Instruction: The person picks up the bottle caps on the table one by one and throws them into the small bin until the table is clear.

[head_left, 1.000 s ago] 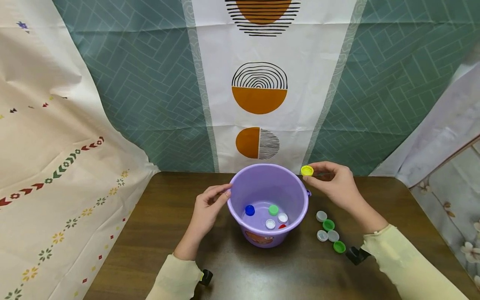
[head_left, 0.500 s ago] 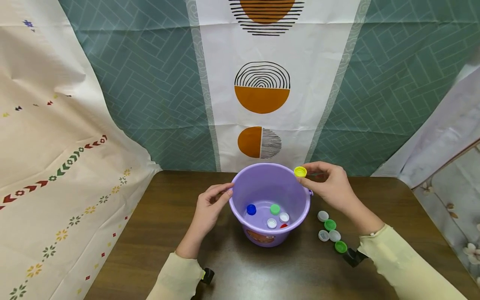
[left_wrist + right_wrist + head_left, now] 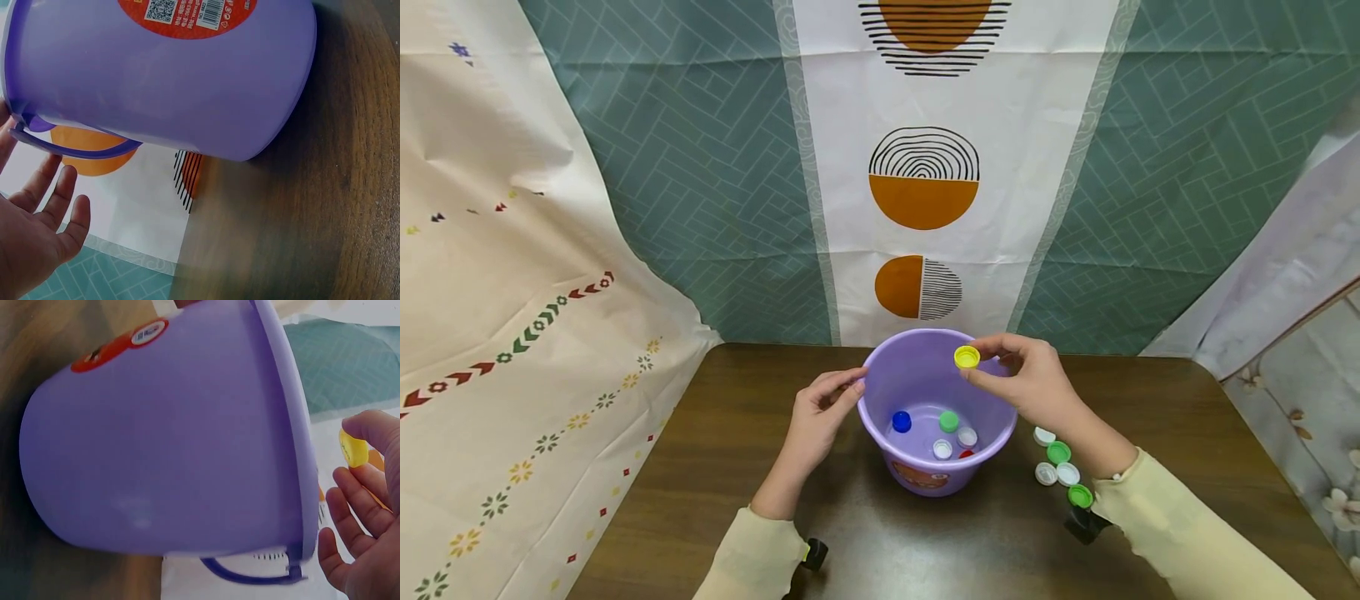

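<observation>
A purple bucket (image 3: pixel 887 433) stands upright on the table with several bottle caps on its floor: blue (image 3: pixel 902 422), light green (image 3: pixel 949 422), white and red. At the bucket's left rim, my left hand (image 3: pixel 818 421) pinches the edge between thumb and fingers; its other fingers spread below the purple handle (image 3: pixel 94 152) in the left wrist view. Over the right part of the bucket's mouth, my right hand (image 3: pixel 1033 379) pinches a yellow bottle cap (image 3: pixel 967 357) between thumb and fingertip. The cap (image 3: pixel 354 449) is above the rim in the right wrist view.
On the brown wooden table (image 3: pixel 737 467), right of the bucket, lie several more caps, among them a green cap (image 3: pixel 1058 452) and a white cap (image 3: pixel 1067 474). My right forearm passes close to them. A patterned curtain (image 3: pixel 700 167) hangs behind the table.
My right hand has carried the yellow cap leftward, from beside the bucket's right rim to over its mouth. My left hand keeps its place on the rim.
</observation>
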Action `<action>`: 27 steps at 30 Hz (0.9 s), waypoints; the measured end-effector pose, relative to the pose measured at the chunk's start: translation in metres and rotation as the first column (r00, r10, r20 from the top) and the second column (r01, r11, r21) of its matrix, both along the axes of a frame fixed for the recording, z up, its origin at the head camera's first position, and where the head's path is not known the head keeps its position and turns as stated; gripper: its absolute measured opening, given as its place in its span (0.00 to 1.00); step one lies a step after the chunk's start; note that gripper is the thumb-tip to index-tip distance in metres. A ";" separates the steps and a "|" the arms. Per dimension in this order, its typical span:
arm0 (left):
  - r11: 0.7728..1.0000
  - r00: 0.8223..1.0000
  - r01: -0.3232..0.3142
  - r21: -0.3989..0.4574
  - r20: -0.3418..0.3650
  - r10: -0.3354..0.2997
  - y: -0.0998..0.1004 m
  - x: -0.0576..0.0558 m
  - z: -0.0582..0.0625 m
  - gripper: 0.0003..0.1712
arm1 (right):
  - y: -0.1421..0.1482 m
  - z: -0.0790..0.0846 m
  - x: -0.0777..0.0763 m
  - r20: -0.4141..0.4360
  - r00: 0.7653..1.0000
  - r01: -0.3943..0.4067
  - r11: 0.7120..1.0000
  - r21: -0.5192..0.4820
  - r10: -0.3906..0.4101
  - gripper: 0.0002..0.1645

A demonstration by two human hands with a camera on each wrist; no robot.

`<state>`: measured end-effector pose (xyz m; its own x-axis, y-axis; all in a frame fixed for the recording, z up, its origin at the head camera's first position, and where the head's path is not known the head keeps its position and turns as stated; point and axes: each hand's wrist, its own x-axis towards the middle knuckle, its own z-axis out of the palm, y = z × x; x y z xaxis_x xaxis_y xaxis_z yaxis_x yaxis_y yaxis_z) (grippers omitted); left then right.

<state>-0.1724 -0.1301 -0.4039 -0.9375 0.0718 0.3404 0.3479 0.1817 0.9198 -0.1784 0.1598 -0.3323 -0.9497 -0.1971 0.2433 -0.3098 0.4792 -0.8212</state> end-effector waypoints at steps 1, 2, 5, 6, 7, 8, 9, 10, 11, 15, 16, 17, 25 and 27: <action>1.000 1.000 -0.001 -0.002 0.000 0.001 0.000 0.000 0.000 0.15 | -0.001 -0.003 -0.002 -0.005 1.000 -0.007 1.000 0.001 0.007 0.18; 1.000 1.000 -0.001 -0.003 -0.001 0.001 0.000 0.000 0.000 0.15 | -0.002 -0.007 -0.004 -0.009 1.000 -0.011 1.000 0.004 0.011 0.18; 1.000 1.000 -0.001 0.002 -0.003 0.001 -0.001 0.000 -0.001 0.15 | -0.005 -0.018 -0.011 -0.021 0.999 -0.025 1.000 0.009 0.026 0.18; 1.000 1.000 -0.001 0.002 -0.004 0.001 -0.001 0.000 -0.001 0.15 | -0.007 -0.020 -0.012 -0.025 0.999 -0.034 0.999 0.009 0.034 0.18; 1.000 1.000 0.000 0.001 -0.005 0.000 -0.001 0.000 -0.001 0.15 | -0.008 -0.022 -0.013 -0.026 0.999 -0.043 0.999 0.006 0.043 0.18; 1.000 1.000 0.001 0.002 -0.006 -0.001 -0.001 -0.001 -0.002 0.14 | -0.010 -0.023 -0.013 -0.028 0.998 -0.051 0.999 0.005 0.052 0.18; 1.000 1.000 0.003 0.002 -0.008 -0.003 -0.001 -0.001 -0.002 0.14 | -0.011 -0.024 -0.014 -0.027 0.998 -0.058 0.998 0.004 0.059 0.18; 1.000 1.000 0.004 0.002 -0.008 -0.004 -0.001 -0.001 -0.002 0.14 | -0.013 -0.024 -0.014 -0.026 0.997 -0.068 0.998 0.003 0.068 0.18; 1.000 1.000 0.004 0.002 -0.008 -0.004 -0.001 -0.001 -0.002 0.14 | -0.015 -0.024 -0.013 -0.022 0.997 -0.072 0.997 0.005 0.072 0.17; 1.000 1.000 0.004 0.002 -0.008 -0.004 -0.001 -0.001 -0.002 0.14 | -0.023 -0.016 -0.008 -0.013 0.995 -0.097 0.995 0.018 0.097 0.16; 1.000 1.000 0.003 0.001 -0.009 -0.003 -0.001 -0.001 -0.001 0.14 | -0.026 -0.013 -0.006 -0.016 0.994 -0.106 0.994 0.020 0.106 0.16; 1.000 1.000 0.003 -0.001 -0.010 -0.003 -0.001 -0.001 -0.001 0.14 | -0.028 -0.009 -0.004 -0.015 0.994 -0.111 0.994 0.021 0.112 0.16; 1.000 1.000 0.006 0.000 -0.009 -0.006 0.000 -0.001 -0.001 0.14 | -0.038 0.010 0.009 0.008 0.990 -0.139 0.990 0.028 0.139 0.17; 1.000 1.000 0.006 0.000 -0.008 -0.006 0.000 -0.001 -0.001 0.15 | -0.038 0.011 0.010 0.011 0.990 -0.139 0.990 0.028 0.139 0.17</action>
<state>-0.1729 -0.1304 -0.4050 -0.9344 0.0778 0.3478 0.3562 0.1797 0.9170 -0.1682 0.1217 -0.3217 -0.9147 -0.3343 0.2269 -0.3676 0.4554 -0.8109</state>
